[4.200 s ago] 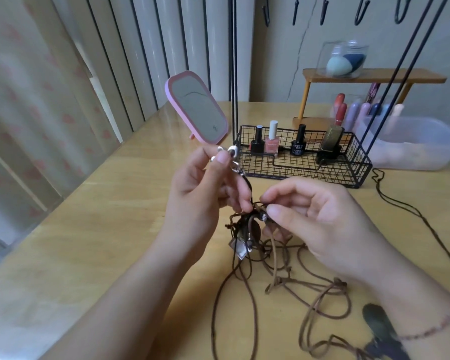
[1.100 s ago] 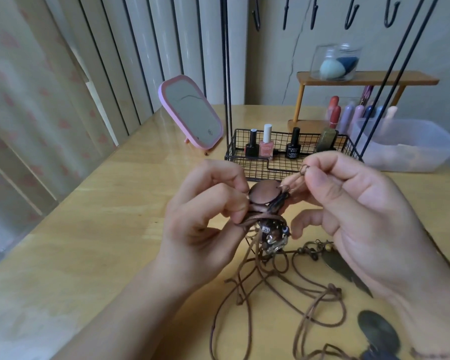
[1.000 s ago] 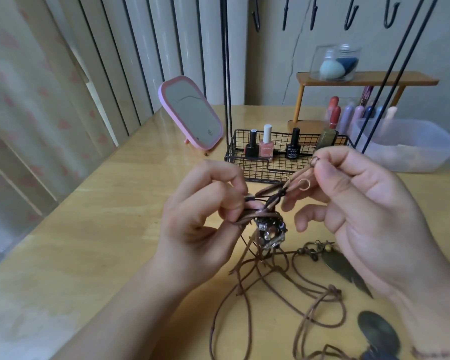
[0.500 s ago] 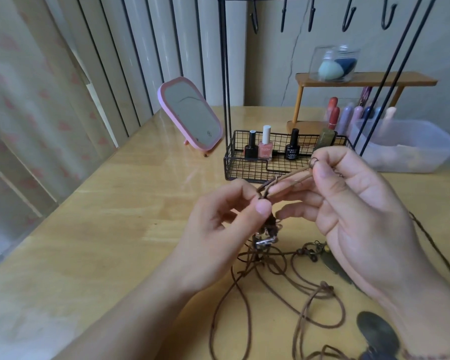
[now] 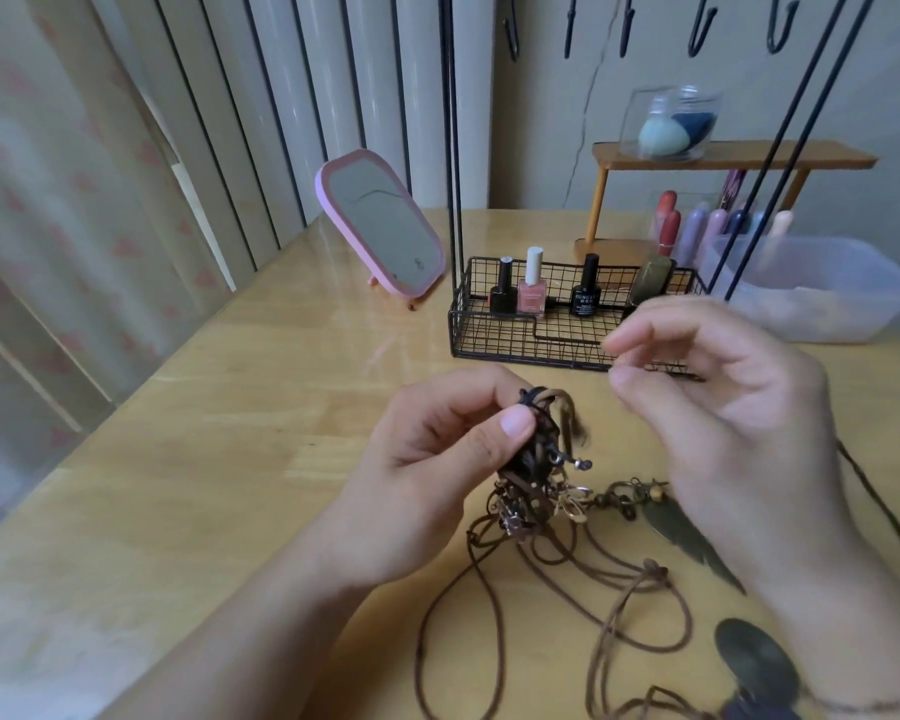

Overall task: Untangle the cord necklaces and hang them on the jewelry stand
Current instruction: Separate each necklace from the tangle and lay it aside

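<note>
above the desk [image 5: 178,459], in the middle, the left hand [image 5: 437,470] holds up the knot [image 5: 536,439], a dark lump where the cords [image 5: 567,574] are all twisted up. the thumb and fingers pinch it near the top. the rest of the cords hang down from it and lie in loose loops on the desk, close to the person. some small metal bits and beads [image 5: 624,498] are stuck in the mess, and a feather charm [image 5: 692,543] lies just beside them.

the right hand [image 5: 723,407] is up beside the knot, not touching it. it is blurry. its fingers are bent a little and i see nothing in them, so it looks loose and empty.

the cords look soft, thin and light. they will bend any way and slide a bit, so pulling hard would likely make the knot tighter. i think the best place to take hold is one loose loop or one end with a clasp, right by the knot, and ease it out gently. the little charms could catch on other cords.

the stand [image 5: 450,148] is behind, well apart, and the hooks [image 5: 702,28] that show have nothing on them yet.
</note>
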Demonstrator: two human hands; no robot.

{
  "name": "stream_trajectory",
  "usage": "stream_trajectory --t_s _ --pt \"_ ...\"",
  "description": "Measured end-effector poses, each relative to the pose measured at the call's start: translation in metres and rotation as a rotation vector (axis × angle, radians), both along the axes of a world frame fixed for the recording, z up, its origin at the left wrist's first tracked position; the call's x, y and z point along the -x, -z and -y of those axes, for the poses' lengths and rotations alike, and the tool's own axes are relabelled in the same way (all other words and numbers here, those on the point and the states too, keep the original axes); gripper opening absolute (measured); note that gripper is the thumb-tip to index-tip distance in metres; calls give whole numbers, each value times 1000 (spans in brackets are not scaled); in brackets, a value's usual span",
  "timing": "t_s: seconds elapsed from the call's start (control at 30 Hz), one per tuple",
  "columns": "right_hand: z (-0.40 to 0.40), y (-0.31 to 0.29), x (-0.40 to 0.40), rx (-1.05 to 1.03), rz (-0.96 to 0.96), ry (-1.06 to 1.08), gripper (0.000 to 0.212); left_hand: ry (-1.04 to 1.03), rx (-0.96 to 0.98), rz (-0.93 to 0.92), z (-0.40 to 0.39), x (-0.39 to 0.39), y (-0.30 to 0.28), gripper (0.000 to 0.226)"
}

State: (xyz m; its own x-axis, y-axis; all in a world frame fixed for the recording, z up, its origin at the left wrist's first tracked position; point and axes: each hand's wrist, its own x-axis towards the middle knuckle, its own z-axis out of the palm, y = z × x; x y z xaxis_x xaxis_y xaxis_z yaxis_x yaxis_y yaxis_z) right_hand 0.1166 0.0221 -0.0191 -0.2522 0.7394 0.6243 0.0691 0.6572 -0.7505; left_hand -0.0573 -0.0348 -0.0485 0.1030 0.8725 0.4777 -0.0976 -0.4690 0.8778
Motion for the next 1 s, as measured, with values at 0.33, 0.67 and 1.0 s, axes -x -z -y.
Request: stream_trajectory --t_s 0.33,0.67,1.0 --pt "8 -4 -2 -144 260 -90 8 -78 -13 -142 2 2 1 29" --pt "4 -13 -11 99 351 -200 14 -272 -145 -398 1 1 -4 22" --pt "-12 0 -15 925 108 -873 16 -61 1 -146 -2 1 -6 24"
